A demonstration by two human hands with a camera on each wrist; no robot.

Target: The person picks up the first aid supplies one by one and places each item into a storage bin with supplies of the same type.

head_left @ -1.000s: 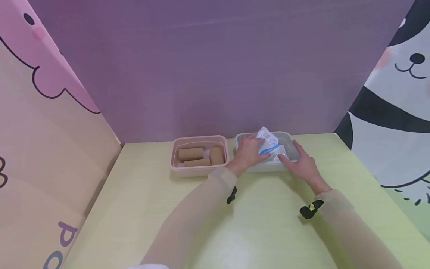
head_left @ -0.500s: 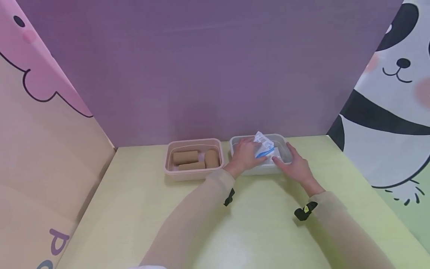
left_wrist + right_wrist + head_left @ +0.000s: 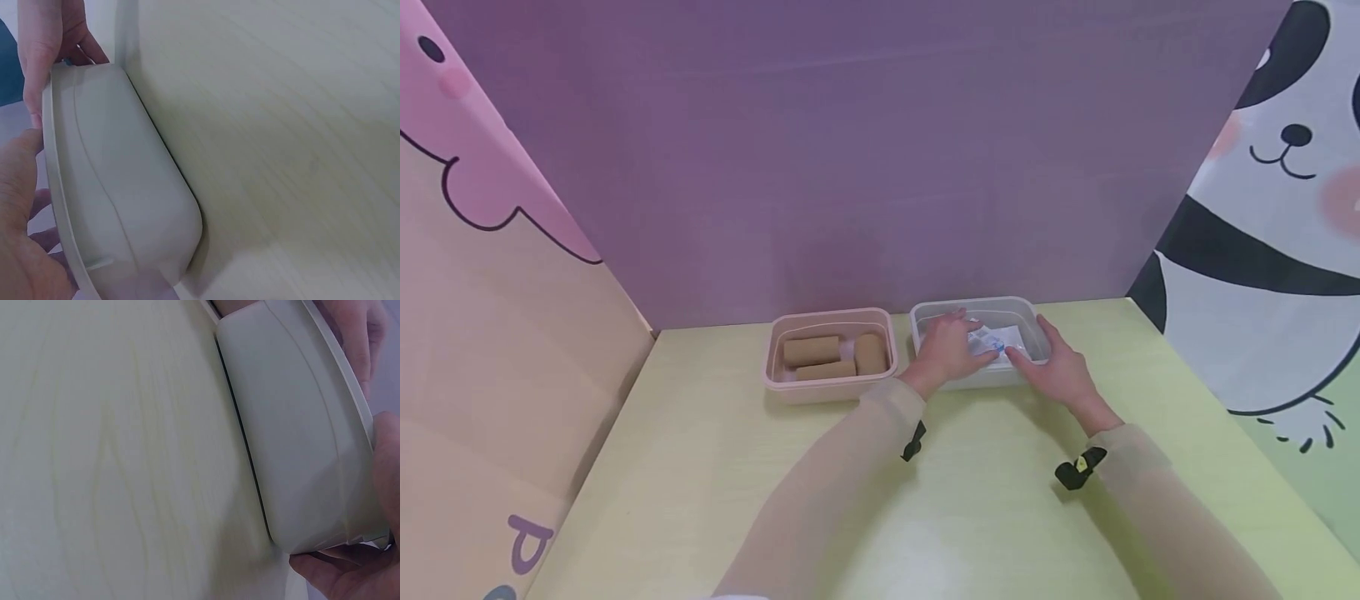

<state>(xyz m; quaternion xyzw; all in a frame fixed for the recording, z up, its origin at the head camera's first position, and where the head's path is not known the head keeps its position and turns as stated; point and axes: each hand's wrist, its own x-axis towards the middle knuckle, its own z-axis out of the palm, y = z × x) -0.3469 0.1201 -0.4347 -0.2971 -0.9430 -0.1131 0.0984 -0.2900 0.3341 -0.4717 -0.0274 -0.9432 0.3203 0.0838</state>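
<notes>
In the head view, a light grey plastic bin [image 3: 985, 379] stands at the back of the table. White packets [image 3: 1011, 337] with blue marks lie inside it. My left hand [image 3: 950, 350] reaches over the bin's left part, fingers spread inside and the thumb extended over the packets. At the right end, my right hand [image 3: 1063, 371] grips the bin, its thumb at the front rim. The right wrist view shows those fingers [image 3: 340, 572] curled round the end wall [image 3: 294, 444]. The packets are hidden in both wrist views.
Left of the grey bin, a pink bin [image 3: 831, 392] holds brown rolls [image 3: 811, 351]. A purple panel [image 3: 850, 167] rises right behind both bins. Printed side panels, one with a panda [image 3: 1262, 333], flank the table [image 3: 700, 500].
The packet that stood up above the bin's rim now lies lower inside it. Both hands stay at the bin. The whole view has shifted slightly.
</notes>
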